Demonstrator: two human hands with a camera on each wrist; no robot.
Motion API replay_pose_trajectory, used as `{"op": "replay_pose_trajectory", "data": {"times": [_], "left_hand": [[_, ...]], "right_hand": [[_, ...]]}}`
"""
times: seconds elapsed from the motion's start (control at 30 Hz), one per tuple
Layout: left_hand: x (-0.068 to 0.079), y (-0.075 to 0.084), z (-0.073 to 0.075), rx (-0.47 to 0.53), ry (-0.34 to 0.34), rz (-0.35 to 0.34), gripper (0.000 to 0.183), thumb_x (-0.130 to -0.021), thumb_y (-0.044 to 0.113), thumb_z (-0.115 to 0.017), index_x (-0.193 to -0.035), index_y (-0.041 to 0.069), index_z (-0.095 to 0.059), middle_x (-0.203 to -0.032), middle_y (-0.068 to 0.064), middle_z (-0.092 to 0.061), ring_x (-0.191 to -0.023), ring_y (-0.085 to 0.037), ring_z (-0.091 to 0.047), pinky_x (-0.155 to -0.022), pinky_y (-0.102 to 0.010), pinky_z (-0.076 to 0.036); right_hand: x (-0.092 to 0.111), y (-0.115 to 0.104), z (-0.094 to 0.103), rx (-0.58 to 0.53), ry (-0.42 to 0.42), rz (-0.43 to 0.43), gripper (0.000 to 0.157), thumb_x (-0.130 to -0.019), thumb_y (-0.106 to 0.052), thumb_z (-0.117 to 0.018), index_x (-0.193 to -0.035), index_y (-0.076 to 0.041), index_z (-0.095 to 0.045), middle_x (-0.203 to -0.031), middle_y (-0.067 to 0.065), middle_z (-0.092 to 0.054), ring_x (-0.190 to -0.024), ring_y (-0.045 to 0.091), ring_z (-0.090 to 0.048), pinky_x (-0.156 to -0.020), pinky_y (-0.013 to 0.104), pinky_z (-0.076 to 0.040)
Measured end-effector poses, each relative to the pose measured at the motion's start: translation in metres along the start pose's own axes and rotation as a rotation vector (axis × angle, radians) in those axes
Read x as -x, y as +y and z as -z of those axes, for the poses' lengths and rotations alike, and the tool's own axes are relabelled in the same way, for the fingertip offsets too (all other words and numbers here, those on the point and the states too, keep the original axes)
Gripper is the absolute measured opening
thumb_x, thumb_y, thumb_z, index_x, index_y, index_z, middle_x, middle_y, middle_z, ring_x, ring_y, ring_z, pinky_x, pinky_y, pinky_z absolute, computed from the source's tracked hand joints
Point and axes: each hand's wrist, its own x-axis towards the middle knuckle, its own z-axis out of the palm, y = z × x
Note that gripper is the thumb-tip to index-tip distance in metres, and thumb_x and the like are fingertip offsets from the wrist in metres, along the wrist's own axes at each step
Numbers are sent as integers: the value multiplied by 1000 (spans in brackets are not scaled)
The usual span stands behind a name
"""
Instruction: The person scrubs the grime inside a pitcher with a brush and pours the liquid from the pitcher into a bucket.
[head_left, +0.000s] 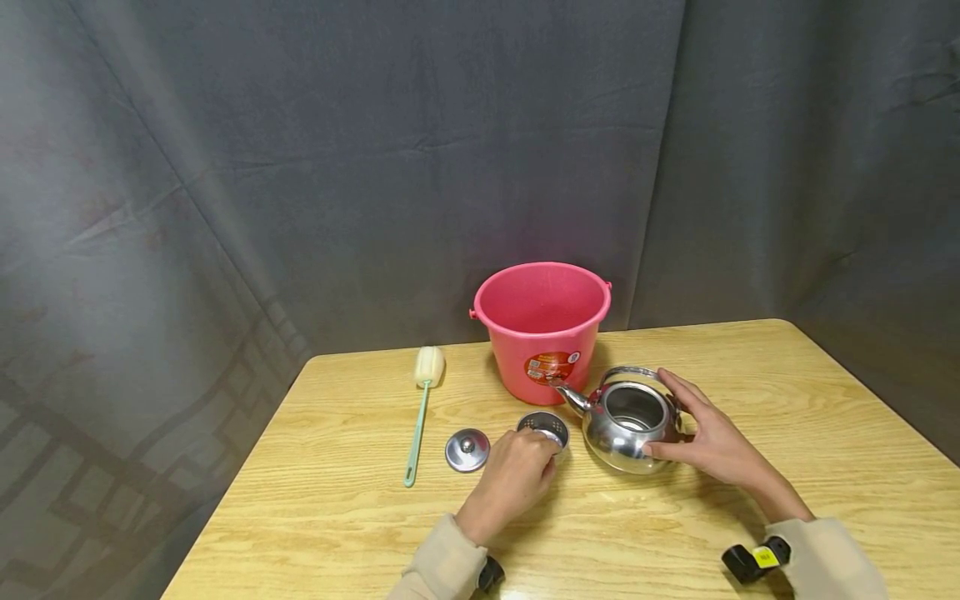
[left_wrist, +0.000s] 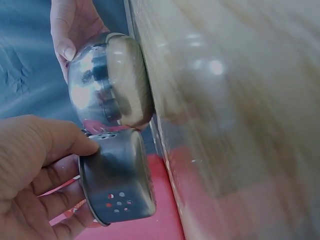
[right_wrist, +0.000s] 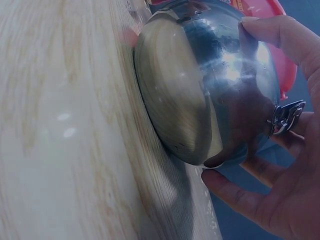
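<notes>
My left hand [head_left: 517, 471] pinches the rim of a small steel strainer cup [left_wrist: 117, 175], thumb on one side and fingers on the other. The cup has clusters of round holes and its mouth faces up. Whether its base touches the table I cannot tell. Just right of it sits a shiny steel teapot [head_left: 626, 446], lidless, its spout pointing left. My right hand [head_left: 712, 442] grips the teapot's side, with the thumb on the front of the body and the other fingers round the handle side. The round teapot lid [head_left: 467, 451] lies left of my left hand.
Behind the teapot a pink bucket [head_left: 543, 350] stands near the back of the wooden table [head_left: 322, 517]. A sponge brush [head_left: 430, 367] with a green handle lies to the left. A grey curtain [head_left: 420, 167] hangs behind the table.
</notes>
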Motion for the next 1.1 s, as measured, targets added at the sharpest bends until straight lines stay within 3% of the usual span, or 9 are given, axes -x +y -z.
{"op": "replay_pose_trajectory", "data": {"times": [0.43, 1.1], "left_hand": [[-3, -1, 3, 79, -63, 95, 33, -70, 1, -71, -55, 21, -49, -54, 11, -42, -48, -3, -37, -43, -20, -32], [-2, -1, 4, 131, -138, 167, 36, -70, -1, -71, -53, 21, -47, -56, 10, -45, -51, -6, -40, -41, -21, -32]], "right_hand": [[0, 0, 0, -10, -3, -5, 108, -73, -25, -86, -155, -13, -18, -152, 27, -20, -126, 55, -34, -84, 69, -42], [0, 1, 0, -6, -4, -3, 109, -72, -26, -86, -156, -13, -17, -152, 26, -21, -126, 54, -34, -87, 74, -33]]}}
